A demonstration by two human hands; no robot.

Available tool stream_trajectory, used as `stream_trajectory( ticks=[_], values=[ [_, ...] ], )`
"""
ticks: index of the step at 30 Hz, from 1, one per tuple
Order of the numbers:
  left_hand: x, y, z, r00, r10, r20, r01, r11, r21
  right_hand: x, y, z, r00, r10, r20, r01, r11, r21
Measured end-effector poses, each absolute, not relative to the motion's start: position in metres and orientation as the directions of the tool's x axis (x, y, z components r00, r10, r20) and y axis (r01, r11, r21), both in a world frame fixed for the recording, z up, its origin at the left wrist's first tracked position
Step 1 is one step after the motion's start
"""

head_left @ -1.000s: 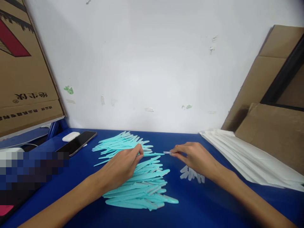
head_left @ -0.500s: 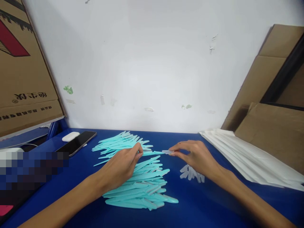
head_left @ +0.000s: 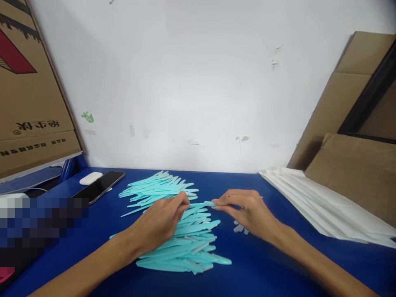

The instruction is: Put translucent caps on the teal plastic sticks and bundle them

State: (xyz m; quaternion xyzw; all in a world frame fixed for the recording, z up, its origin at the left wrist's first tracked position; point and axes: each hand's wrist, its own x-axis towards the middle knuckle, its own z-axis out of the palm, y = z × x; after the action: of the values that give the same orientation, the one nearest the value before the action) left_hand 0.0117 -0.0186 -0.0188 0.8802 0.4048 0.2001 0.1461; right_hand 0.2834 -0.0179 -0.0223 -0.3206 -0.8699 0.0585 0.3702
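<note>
My left hand [head_left: 159,225] pinches one teal plastic stick [head_left: 199,204] by its handle end, just above a heap of like teal sticks [head_left: 182,243]. My right hand [head_left: 247,212] pinches the other end of the same stick, fingers closed around its tip. Whether a small clear cap sits on that tip is hidden by the fingers. A few clear plastic caps [head_left: 239,227] lie on the blue table [head_left: 266,268] under my right wrist. A second fan of teal sticks [head_left: 154,187] lies farther back.
A black phone [head_left: 99,186] and a white earbud case [head_left: 90,178] lie at the back left. A printed cardboard box [head_left: 31,90] stands on the left. White folded sheets [head_left: 321,206] and brown cardboard [head_left: 355,165] fill the right side. The white wall is close behind.
My right hand has moved left and closed over the stick's tip, bringing both hands closer together and slightly lower. The clear piece seen between its fingers earlier no longer shows.
</note>
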Motion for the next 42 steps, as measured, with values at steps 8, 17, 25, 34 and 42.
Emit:
stream_trajectory(
  ticks=[8,17,25,34,42],
  values=[
    [-0.001,-0.001,-0.015,0.515,0.802,0.303,0.743,-0.594,0.31,0.283,-0.015,-0.024,-0.501,0.679,0.537,0.711,0.676,-0.192],
    [-0.026,0.021,-0.017,0.491,0.797,0.351,0.811,-0.566,0.151,0.291,-0.012,-0.016,-0.378,0.771,0.512,0.801,0.55,-0.237],
    [-0.032,-0.001,0.019,0.537,0.843,-0.025,0.817,-0.512,0.265,0.301,-0.007,-0.01,-0.392,0.803,0.448,0.845,0.507,-0.169],
    [-0.039,0.002,0.008,0.572,0.814,-0.103,0.798,-0.523,0.298,0.337,0.006,-0.011,-0.402,0.85,0.339,0.905,0.425,0.007],
    [-0.031,0.0,0.013,0.553,0.829,-0.083,0.81,-0.511,0.289,0.35,0.012,-0.002,-0.215,0.91,0.353,0.973,0.168,0.159]
  ],
)
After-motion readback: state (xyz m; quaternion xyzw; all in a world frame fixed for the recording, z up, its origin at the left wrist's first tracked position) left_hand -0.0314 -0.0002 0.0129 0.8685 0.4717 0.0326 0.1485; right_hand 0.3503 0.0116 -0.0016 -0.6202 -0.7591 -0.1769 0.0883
